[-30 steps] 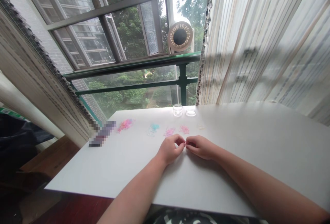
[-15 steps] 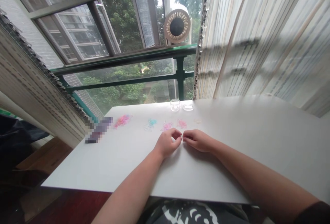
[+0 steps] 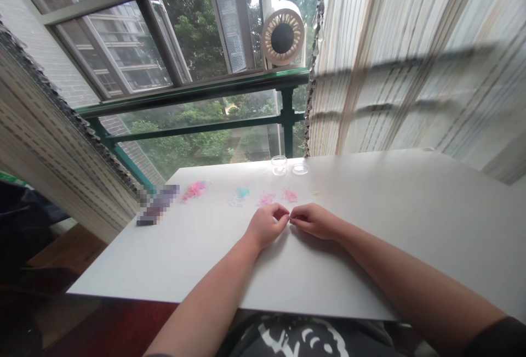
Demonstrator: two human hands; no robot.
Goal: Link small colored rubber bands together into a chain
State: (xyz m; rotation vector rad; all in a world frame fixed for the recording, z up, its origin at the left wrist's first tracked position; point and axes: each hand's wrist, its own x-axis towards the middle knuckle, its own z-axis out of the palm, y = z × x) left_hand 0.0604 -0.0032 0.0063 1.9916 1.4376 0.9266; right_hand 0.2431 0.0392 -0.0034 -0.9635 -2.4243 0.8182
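Note:
My left hand [image 3: 266, 226] and my right hand [image 3: 313, 220] rest on the white table [image 3: 370, 236], fingertips pinched together and meeting between them. Whatever they pinch is too small to make out. Just beyond the hands lie small heaps of tiny coloured pieces: a pink heap [image 3: 194, 190] to the left, a teal heap [image 3: 242, 193], and two pale pink heaps [image 3: 266, 199] [image 3: 290, 196] nearest my fingers.
A small clear jar [image 3: 279, 164] and its clear lid [image 3: 299, 169] stand at the table's far edge. A blurred dark object [image 3: 158, 210] lies at the left. A round white fan [image 3: 282, 37] sits on the green railing. A striped curtain [image 3: 411, 55] hangs at the right.
The view has shifted slightly. My hands stay pinched together at the same spot on the table.

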